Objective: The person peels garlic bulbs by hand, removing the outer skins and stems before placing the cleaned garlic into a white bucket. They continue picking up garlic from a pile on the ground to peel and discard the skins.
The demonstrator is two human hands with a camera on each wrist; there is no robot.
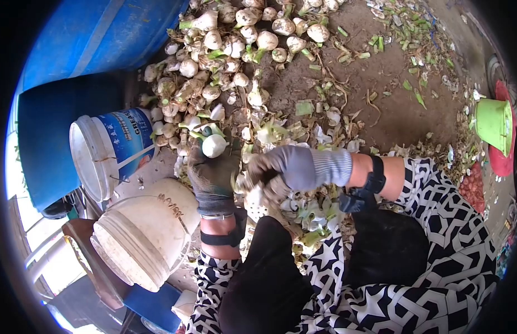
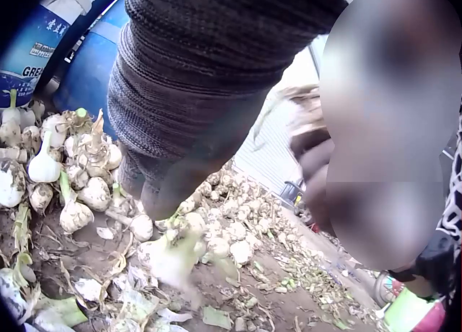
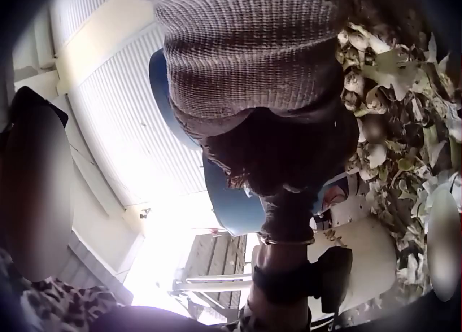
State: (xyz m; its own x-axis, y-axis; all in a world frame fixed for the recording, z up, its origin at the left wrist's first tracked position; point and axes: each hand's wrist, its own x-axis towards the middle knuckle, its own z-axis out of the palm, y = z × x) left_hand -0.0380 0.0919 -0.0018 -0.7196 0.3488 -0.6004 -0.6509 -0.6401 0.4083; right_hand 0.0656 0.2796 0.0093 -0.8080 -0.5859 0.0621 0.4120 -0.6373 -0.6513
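I can't tell whether the left grip (image 1: 215, 173) or the right grip (image 1: 272, 171) is grasping anything; the white garlic bulb (image 1: 215, 146) shows at the left one's far edge; a hasty sweep there could knock it toward the loose skins (image 1: 322, 136).

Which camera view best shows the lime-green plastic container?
The head view: the lime-green plastic container stands out near the right edge, unobstructed. The left wrist view catches only part, cut off at the bottom; the right wrist view doesn't show it.
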